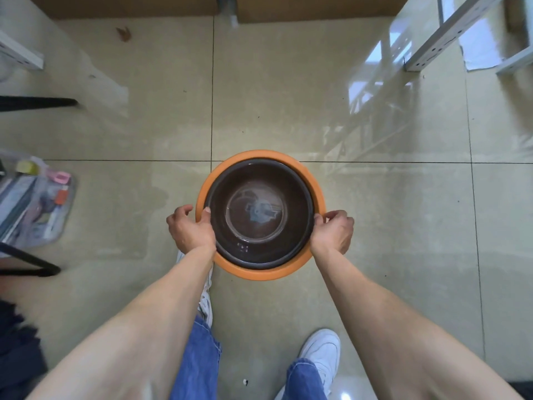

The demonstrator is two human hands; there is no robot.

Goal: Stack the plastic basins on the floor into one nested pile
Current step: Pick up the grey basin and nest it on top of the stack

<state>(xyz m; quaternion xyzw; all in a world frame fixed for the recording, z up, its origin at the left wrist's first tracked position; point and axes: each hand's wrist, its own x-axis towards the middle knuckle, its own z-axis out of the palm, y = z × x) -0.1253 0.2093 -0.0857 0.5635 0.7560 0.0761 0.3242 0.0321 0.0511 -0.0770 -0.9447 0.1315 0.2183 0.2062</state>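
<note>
Basins: dark brown basin (259, 180) sits nested inside the orange basin (315, 180), on the tiled floor (375, 255) right where four tile seams meet.
Left hand (189, 228): clamped on the left rims, thumb hooked over the brown edge.
Right hand (334, 229): pinching the right rims, fingertips mostly hidden behind the knuckles.
Hard to see: orange one's inside is totally covered, only its rim shows; brown basin's bottom is just glare.
Edges: clear pouch (37, 203) cut off at the left edge, contents blurry.
</note>
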